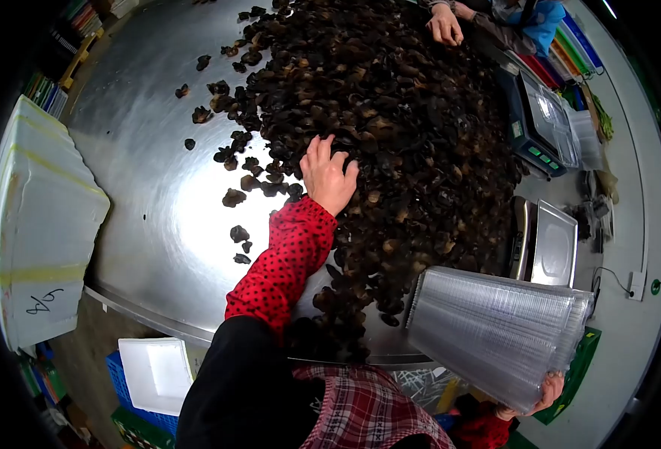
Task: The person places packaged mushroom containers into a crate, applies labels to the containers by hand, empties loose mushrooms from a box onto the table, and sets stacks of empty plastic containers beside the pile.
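Observation:
A broad heap of dark brown wood ear mushrooms (412, 142) covers much of the steel table. My left hand (330, 176) lies on the heap's left edge, palm down, its fingers spread and touching the mushrooms. At the lower right, my right hand (543, 395) grips the near end of a long stack of clear plastic trays (495, 329). The stack's far end reaches over the table's front edge beside the heap. My right palm is hidden behind the trays.
Loose mushrooms lie left of the heap on the steel table (143, 172). Scales (555, 243) stand along the right side. Across the heap is a co-worker's hand (444, 24). White foam boxes (46, 224) stand at the left, with a white bin (156, 374) below.

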Demonstrator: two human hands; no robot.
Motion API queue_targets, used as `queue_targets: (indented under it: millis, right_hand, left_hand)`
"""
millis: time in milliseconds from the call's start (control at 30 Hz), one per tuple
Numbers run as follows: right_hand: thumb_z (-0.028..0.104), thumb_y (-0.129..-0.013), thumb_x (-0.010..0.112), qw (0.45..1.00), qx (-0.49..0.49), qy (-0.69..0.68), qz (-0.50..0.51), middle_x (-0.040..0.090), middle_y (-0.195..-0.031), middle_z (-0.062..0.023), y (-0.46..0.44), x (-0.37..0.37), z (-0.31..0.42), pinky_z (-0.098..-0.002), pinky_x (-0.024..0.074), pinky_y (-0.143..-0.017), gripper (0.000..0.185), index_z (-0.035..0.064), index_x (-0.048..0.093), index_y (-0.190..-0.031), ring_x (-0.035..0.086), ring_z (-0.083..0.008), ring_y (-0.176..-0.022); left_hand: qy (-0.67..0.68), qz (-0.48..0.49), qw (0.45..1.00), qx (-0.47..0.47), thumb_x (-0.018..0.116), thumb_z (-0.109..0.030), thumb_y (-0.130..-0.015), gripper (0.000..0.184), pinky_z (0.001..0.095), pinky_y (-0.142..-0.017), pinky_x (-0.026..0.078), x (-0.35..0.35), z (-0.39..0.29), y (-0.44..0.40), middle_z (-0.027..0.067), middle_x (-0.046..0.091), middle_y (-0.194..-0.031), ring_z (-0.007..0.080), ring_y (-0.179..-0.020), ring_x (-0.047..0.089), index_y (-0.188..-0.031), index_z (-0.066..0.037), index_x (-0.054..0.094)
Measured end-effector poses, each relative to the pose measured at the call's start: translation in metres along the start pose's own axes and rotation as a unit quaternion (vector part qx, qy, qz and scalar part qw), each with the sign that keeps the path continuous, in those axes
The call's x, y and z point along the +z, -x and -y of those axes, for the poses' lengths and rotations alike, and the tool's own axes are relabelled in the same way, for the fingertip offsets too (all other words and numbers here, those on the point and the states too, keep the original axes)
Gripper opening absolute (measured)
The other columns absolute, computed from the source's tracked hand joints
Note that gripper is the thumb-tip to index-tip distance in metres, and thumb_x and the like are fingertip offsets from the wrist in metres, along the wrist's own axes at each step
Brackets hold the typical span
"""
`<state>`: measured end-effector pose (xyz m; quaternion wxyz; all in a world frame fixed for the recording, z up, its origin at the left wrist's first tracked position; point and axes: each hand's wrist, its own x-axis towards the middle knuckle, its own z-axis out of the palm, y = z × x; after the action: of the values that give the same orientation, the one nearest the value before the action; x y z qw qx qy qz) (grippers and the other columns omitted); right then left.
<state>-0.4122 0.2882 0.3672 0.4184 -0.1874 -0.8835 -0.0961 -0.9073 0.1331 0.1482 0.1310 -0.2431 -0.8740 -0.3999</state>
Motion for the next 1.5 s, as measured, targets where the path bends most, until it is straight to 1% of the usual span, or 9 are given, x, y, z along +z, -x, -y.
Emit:
queue_targets:
  millis: [133,200,633,733,900,1067,1267,1400,1500]
  right_hand:
    - [0.076,-0.087,0.038,1.000,0.004,0.005,0.000,0.051,-0.108,-0.0133,-0.013,0.006,0.017,-0.0559,0.0385,-0.103,0.077,0.0041,0.049,-0.112,0.050,-0.0338,-0.111]
    - [0.046,-0.087,0.061,1.000,-0.029,0.012,-0.002,0.054,-0.103,-0.0121,-0.022,0.009,0.024,-0.0535,0.0419,-0.099,0.047,0.0050,0.047,-0.105,0.054,-0.0317,-0.104]
    - [0.049,-0.087,0.061,0.998,-0.038,0.047,-0.027,0.056,-0.105,-0.0117,-0.020,0.017,0.018,-0.0528,0.0426,-0.098,0.049,0.0057,0.047,-0.104,0.056,-0.0308,-0.103]
    - [0.049,-0.095,0.051,0.997,-0.049,0.057,-0.035,0.054,-0.108,-0.0111,-0.020,0.019,0.018,-0.0519,0.0424,-0.102,0.045,0.0061,0.049,-0.109,0.055,-0.0308,-0.107]
    - [0.056,-0.095,0.046,0.998,-0.054,0.012,-0.034,0.054,-0.107,-0.0138,-0.016,0.016,0.010,-0.0533,0.0424,-0.101,0.055,0.0034,0.050,-0.109,0.054,-0.0326,-0.107]
    - [0.059,-0.090,0.051,0.997,-0.037,-0.027,-0.060,0.055,-0.106,-0.0159,-0.012,0.018,0.010,-0.0534,0.0432,-0.098,0.060,0.0018,0.049,-0.107,0.054,-0.0339,-0.106]
    - [0.060,-0.094,0.045,0.995,-0.068,-0.054,-0.051,0.054,-0.110,-0.0175,-0.010,0.015,0.006,-0.0529,0.0425,-0.096,0.064,-0.0015,0.051,-0.111,0.052,-0.0352,-0.109]
    - [0.065,-0.093,0.039,0.995,-0.057,-0.027,-0.077,0.054,-0.109,-0.0173,-0.017,0.026,0.011,-0.0538,0.0413,-0.095,0.070,-0.0010,0.053,-0.111,0.052,-0.0359,-0.106]
    - [0.057,-0.095,0.050,0.993,-0.089,-0.037,-0.075,0.055,-0.115,-0.0176,-0.022,0.026,0.013,-0.0513,0.0414,-0.101,0.062,-0.0015,0.052,-0.115,0.053,-0.0354,-0.112]
  left_hand:
    - [-0.016,0.024,1.000,0.003,0.061,-0.011,-0.075,0.026,0.0500,-0.106,0.030,0.001,0.005,0.001,0.0159,0.050,-0.135,0.0393,-0.132,0.036,-0.098,-0.002,0.069]
    - [-0.021,0.043,0.999,0.003,0.062,-0.011,-0.075,0.029,0.0502,-0.107,0.029,0.001,0.006,0.000,0.0164,0.048,-0.138,0.0399,-0.133,0.034,-0.101,-0.003,0.068]
    - [0.030,0.097,0.995,-0.016,0.066,-0.016,-0.074,0.023,0.0514,-0.110,0.024,-0.004,0.016,0.002,0.0171,0.042,-0.144,0.0420,-0.137,0.029,-0.093,-0.004,0.066]
    - [0.061,0.081,0.994,-0.037,0.067,-0.017,-0.074,0.023,0.0502,-0.111,0.025,-0.007,0.015,0.005,0.0162,0.045,-0.143,0.0415,-0.137,0.030,-0.092,-0.004,0.066]
    - [0.249,0.015,0.967,-0.057,0.071,-0.009,-0.075,0.016,0.0446,-0.110,0.029,-0.038,0.002,0.008,0.0138,0.050,-0.139,0.0351,-0.135,0.035,-0.089,-0.004,0.065]
    - [0.335,-0.016,0.938,-0.088,0.072,-0.005,-0.075,0.016,0.0395,-0.106,0.034,-0.095,-0.007,0.026,0.0124,0.056,-0.134,0.0307,-0.126,0.047,-0.089,-0.004,0.065]
    - [0.240,-0.114,0.934,-0.239,0.073,-0.006,-0.076,0.016,0.0397,-0.106,0.036,-0.194,0.074,0.118,0.0145,0.057,-0.132,0.0299,-0.123,0.050,-0.091,-0.003,0.067]
    - [0.046,-0.259,0.926,-0.273,0.072,-0.007,-0.077,0.015,0.0401,-0.103,0.040,-0.282,0.194,0.193,0.0155,0.061,-0.124,0.0312,-0.118,0.053,-0.091,-0.004,0.068]
    - [-0.194,-0.260,0.892,-0.316,0.072,-0.011,-0.076,0.017,0.0427,-0.100,0.041,-0.361,0.242,0.217,0.0161,0.063,-0.118,0.0332,-0.114,0.054,-0.091,-0.004,0.068]
